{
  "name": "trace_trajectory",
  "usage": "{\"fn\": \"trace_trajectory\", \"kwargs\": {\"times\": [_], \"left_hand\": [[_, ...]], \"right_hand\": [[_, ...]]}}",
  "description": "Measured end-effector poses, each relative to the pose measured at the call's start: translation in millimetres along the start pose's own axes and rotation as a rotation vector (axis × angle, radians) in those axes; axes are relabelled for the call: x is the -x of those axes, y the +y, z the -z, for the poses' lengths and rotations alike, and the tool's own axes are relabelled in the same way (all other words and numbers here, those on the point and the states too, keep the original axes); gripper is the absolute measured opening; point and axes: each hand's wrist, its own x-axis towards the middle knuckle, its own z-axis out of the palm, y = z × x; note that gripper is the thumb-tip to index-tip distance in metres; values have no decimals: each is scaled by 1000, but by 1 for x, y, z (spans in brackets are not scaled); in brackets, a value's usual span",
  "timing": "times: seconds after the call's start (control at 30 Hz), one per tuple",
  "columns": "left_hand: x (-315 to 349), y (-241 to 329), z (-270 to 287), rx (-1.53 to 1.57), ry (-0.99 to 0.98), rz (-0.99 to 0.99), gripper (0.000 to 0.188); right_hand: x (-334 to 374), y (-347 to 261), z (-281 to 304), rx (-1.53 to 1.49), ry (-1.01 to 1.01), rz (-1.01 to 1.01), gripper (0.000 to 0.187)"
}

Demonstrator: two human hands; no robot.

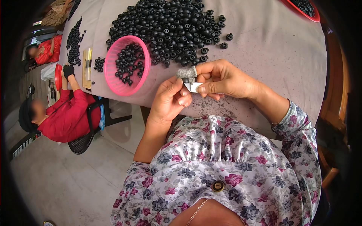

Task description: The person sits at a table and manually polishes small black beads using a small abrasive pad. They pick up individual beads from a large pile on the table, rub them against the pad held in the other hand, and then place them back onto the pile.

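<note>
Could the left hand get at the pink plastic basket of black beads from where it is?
Probably yes. The pink plastic basket lies just left of the left hand on the grey cloth-covered table, with nothing between them. But that hand is pinching a small black piece with the right hand.

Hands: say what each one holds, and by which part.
The right hand pinches a small flat blade near its end, thumb in a grey cot. The left hand pinches a black bead against it; the exact grip is hidden.

small black bead (186, 80), pinched at fingertips, against flat silvery blade (194, 87)
</note>
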Motion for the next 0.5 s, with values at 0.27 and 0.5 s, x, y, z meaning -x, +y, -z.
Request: {"fn": "trace_trajectory", "kwargs": {"times": [0.27,0.5], "left_hand": [[-1,-2,-3,-28,6,-18,24],[0,-3,-4,-107,-23,-13,27]], "right_hand": [[0,1,-2,22,24,22,25],[0,-2,-2,32,39,-8,21]]}}
